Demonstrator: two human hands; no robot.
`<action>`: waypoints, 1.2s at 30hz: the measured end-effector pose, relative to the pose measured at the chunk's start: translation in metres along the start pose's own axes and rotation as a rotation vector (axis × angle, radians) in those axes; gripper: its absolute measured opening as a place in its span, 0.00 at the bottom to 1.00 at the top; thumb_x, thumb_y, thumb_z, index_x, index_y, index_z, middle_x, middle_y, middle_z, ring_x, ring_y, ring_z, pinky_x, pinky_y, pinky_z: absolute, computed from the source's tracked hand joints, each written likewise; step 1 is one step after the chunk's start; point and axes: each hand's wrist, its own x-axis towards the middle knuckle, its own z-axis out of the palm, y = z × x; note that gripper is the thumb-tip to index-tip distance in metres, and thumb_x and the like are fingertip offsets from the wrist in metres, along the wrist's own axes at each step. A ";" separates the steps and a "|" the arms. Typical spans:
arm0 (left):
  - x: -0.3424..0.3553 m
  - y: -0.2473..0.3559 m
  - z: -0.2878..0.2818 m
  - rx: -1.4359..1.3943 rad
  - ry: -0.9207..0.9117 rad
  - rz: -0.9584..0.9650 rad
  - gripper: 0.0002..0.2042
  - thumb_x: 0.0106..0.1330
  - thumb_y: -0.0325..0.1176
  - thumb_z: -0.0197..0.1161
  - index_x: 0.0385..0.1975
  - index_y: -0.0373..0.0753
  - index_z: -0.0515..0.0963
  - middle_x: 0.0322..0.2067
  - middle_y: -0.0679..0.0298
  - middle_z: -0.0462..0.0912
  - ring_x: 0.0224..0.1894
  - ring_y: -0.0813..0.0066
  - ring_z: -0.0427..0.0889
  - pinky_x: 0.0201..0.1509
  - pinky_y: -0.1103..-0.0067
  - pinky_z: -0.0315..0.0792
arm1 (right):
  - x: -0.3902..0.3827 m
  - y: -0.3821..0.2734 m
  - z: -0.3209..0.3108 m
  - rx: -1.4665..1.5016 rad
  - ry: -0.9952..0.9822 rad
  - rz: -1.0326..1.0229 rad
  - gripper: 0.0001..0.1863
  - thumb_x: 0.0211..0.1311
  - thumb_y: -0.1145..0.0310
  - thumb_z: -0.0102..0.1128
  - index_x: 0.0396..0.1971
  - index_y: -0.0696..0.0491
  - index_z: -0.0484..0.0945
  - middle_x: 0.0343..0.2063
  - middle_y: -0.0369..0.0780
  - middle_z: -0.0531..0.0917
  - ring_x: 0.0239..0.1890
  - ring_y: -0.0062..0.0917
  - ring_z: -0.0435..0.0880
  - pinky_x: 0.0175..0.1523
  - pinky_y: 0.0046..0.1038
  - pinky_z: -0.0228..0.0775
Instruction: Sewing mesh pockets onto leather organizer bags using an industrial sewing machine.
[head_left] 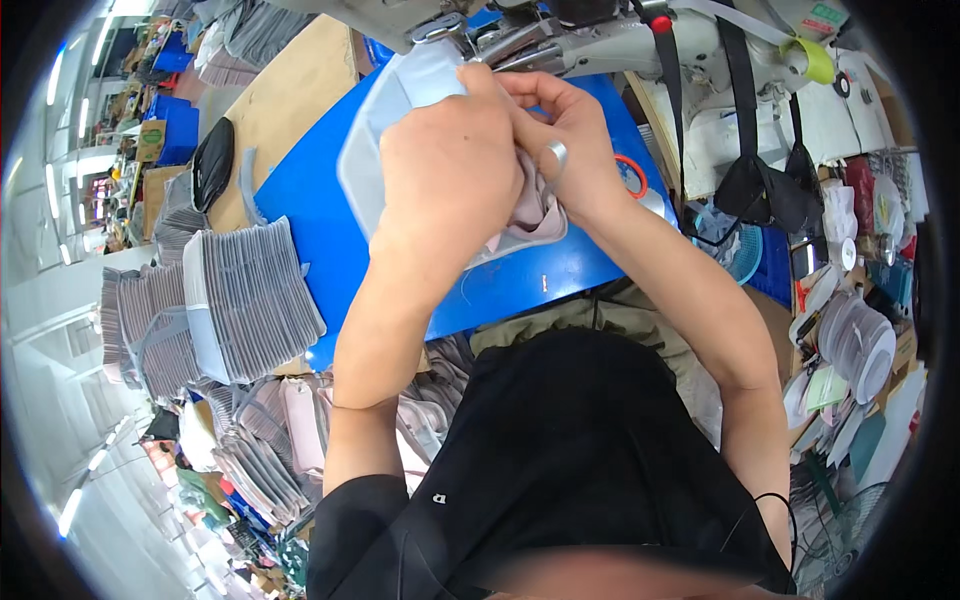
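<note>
A pale translucent pouch (362, 165) with a greyish-pink inner part (533, 205) lies on the blue work surface, its far end close to the metal presser foot (440, 30) of a sewing machine. My left hand (450, 160) lies over the pouch, closed, its fingertips mostly hidden. Close against it, my right hand (570, 130) has its fingers curled and its thumb bent at the pouch's edge. A silvery ring (557, 154) shows on this hand. What exactly lies between the fingertips is covered by the hands.
The blue table top (310, 165) spreads under the hands. Stacks of grey pouches (255, 295) stand at its left. Red-handled scissors (632, 176) lie at the right. Black straps (740, 110) hang by the machine body (640, 50). A blue basket (745, 255) sits farther right.
</note>
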 end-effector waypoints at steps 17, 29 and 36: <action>-0.080 -0.021 0.078 -0.716 0.558 0.094 0.17 0.58 0.21 0.70 0.48 0.35 0.80 0.28 0.59 0.81 0.29 0.64 0.84 0.34 0.75 0.77 | -0.058 -0.039 -0.012 -1.674 -0.485 -0.949 0.04 0.52 0.65 0.70 0.23 0.48 0.86 0.33 0.30 0.82 0.38 0.25 0.78 0.40 0.30 0.66; -0.076 -0.029 0.092 -0.838 0.718 0.157 0.15 0.62 0.22 0.68 0.49 0.35 0.81 0.28 0.59 0.77 0.24 0.66 0.78 0.28 0.76 0.73 | -0.084 -0.055 -0.014 -1.584 -0.697 -0.915 0.09 0.50 0.61 0.69 0.30 0.48 0.87 0.39 0.34 0.84 0.42 0.29 0.79 0.47 0.32 0.69; -0.073 -0.023 0.091 -0.715 0.782 0.268 0.17 0.60 0.21 0.70 0.50 0.35 0.82 0.27 0.60 0.77 0.24 0.70 0.77 0.26 0.77 0.71 | -0.064 -0.048 -0.017 -1.302 0.020 -0.577 0.19 0.53 0.64 0.70 0.46 0.51 0.81 0.39 0.40 0.81 0.41 0.37 0.85 0.42 0.40 0.78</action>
